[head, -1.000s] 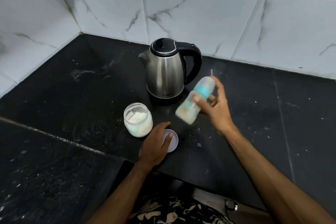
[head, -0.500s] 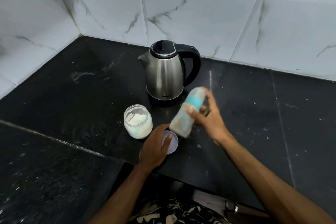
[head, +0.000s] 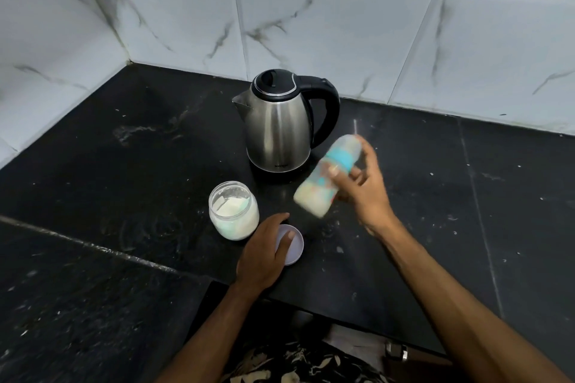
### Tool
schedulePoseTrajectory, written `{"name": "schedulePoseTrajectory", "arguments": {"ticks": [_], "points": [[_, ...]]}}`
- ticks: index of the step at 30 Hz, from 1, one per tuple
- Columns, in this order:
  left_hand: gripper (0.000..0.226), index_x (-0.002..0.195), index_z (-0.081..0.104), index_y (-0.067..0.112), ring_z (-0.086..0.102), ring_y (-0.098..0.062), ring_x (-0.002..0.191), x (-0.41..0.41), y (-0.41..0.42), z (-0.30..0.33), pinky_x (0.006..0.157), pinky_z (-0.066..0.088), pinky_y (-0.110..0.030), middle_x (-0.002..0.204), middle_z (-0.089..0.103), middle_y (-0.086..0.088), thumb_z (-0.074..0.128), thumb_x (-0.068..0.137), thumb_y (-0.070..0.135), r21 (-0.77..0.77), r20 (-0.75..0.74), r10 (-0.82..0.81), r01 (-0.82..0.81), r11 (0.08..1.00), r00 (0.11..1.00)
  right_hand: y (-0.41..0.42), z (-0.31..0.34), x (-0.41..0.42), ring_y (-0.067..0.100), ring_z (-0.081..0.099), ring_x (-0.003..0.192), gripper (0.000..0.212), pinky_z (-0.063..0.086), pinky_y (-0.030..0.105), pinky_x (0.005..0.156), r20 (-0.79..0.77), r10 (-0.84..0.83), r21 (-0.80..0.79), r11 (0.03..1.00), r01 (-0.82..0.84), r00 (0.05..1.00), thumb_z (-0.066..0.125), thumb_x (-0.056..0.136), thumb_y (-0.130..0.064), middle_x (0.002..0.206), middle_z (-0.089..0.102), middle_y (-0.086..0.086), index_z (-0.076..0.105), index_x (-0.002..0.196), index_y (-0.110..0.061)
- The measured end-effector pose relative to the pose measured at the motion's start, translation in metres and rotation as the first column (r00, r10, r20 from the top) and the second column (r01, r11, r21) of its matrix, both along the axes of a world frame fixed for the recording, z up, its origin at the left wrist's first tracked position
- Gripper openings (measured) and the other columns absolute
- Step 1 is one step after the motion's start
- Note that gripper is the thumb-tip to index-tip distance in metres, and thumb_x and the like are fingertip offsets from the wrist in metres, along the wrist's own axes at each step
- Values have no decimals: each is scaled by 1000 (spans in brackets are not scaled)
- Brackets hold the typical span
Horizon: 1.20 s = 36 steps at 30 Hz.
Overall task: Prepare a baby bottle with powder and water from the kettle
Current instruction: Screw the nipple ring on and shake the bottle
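Gripped in the right hand [head: 362, 188], the tilted, blurred baby bottle [head: 326, 179] hangs mid-frame, right of the kettle [head: 280, 130]. Left hand [head: 264, 250] rests flat on the lid [head: 294, 244] beside the powder jar [head: 233, 211].

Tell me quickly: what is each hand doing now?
Left hand: open, fingers resting flat on the lid.
Right hand: closed, gripping the tilted bottle.

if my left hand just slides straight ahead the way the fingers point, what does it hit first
Probably nothing soon. The left hand rests on the lid, fingers pointing up-right between the powder jar and the raised bottle; beyond lies the kettle, though depth is unclear.
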State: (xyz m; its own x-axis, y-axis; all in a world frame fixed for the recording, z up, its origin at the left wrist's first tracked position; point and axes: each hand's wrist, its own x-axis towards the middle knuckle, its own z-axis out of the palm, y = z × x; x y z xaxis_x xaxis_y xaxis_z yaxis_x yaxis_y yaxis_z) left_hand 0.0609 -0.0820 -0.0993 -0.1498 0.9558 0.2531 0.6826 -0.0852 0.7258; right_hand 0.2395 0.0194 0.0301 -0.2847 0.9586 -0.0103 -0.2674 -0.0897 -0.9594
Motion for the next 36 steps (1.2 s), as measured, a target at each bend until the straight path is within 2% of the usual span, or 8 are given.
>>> {"name": "schedulePoseTrajectory", "arguments": {"ticks": [3, 7, 12, 17, 22, 27, 32, 36], "points": [[43, 130, 53, 17, 45, 5, 117, 1, 0, 1, 101, 27, -5, 129, 52, 14, 43, 98, 43, 5, -2, 5, -5, 1000, 1000, -3, -5, -3, 22, 68, 96, 76, 58, 36, 66, -35, -54, -41, 998, 52, 998, 76, 80, -15, 116, 62, 12, 33, 140, -30], [39, 130, 53, 19, 50, 0, 112, -1, 0, 3, 98, 34, -9, 125, 54, 12, 58, 92, 26, -15, 31, -22, 22, 1000, 999, -20, -11, -5, 26, 69, 103, 84, 59, 38, 77, 224, 332, 21, 938, -345, 916, 79, 73, -11, 121, 62, 12, 33, 141, -30], [47, 133, 52, 18, 48, -2, 120, 0, 0, 1, 102, 27, -6, 130, 53, 13, 40, 97, 46, -16, 12, -9, 10, 1000, 1000, 2, -1, -7, 25, 69, 98, 78, 60, 40, 69, -63, -73, -68, 995, 69, 995, 72, 75, -19, 110, 66, 8, 32, 141, -31], [47, 132, 53, 14, 44, 7, 111, 1, 0, 5, 97, 24, 1, 125, 51, 12, 41, 95, 42, -2, -7, -21, 21, 1000, 1000, -9, -9, -2, 28, 68, 105, 80, 59, 36, 76, 228, 355, 28, 928, -371, 906, 77, 76, -7, 126, 58, 18, 35, 139, -33], [47, 133, 53, 16, 47, -1, 120, 1, -1, 2, 103, 27, -7, 131, 53, 11, 41, 98, 45, -13, -9, -1, 1, 1000, 1000, 7, -5, -5, 25, 69, 98, 82, 59, 41, 69, -60, -33, -62, 998, 29, 998, 81, 75, -23, 113, 65, 9, 34, 141, -33], [46, 131, 53, 15, 47, 3, 110, 2, 0, 7, 95, 26, 0, 124, 53, 10, 43, 95, 42, -21, 4, -14, 14, 1000, 1000, -6, -14, -4, 29, 69, 103, 87, 59, 39, 78, 194, 348, 24, 933, -359, 917, 80, 75, -8, 122, 62, 17, 31, 144, -29], [46, 132, 53, 17, 49, -3, 120, 1, -1, 4, 103, 28, -7, 131, 55, 9, 41, 98, 45, -27, -3, 3, -3, 1000, 1000, 14, -4, -4, 26, 68, 100, 78, 59, 38, 68, -117, -76, -78, 995, 67, 990, 74, 81, -17, 113, 65, 10, 30, 144, -29], [42, 131, 53, 13, 43, 8, 112, 2, -1, 8, 96, 20, 4, 124, 50, 14, 46, 98, 38, -22, -13, 6, -6, 1000, 1000, 0, -8, -5, 29, 68, 104, 81, 59, 41, 76, 146, 276, 18, 960, -281, 950, 75, 79, -9, 123, 60, 18, 31, 144, -29]]}}
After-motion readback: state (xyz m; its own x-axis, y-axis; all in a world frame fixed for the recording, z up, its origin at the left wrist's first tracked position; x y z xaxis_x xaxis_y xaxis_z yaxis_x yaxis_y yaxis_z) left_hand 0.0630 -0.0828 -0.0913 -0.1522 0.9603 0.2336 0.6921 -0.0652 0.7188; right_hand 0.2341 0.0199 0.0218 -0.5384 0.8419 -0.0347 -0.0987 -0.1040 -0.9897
